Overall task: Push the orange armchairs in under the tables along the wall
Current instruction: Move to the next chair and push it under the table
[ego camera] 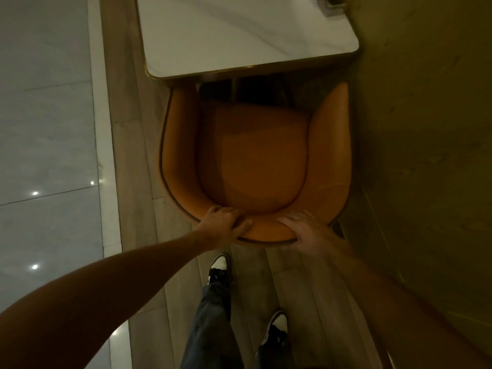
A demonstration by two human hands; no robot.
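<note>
An orange armchair [253,155] with a curved back and dark piping stands in front of me, facing a white marble table [239,35] with a gold rim. The tips of the chair's arms reach just under the table's near edge. My left hand [223,222] grips the top of the backrest on its left side. My right hand [306,230] grips the same backrest on its right side. Both arms stretch forward from the bottom of the view.
A dark wall [426,155] runs close along the chair's right side. Pale glossy tiles [45,129] lie to the left of the wooden floor strip [127,155]. My feet in black and white shoes [219,267] stand behind the chair. A small object [330,4] sits at the table's far corner.
</note>
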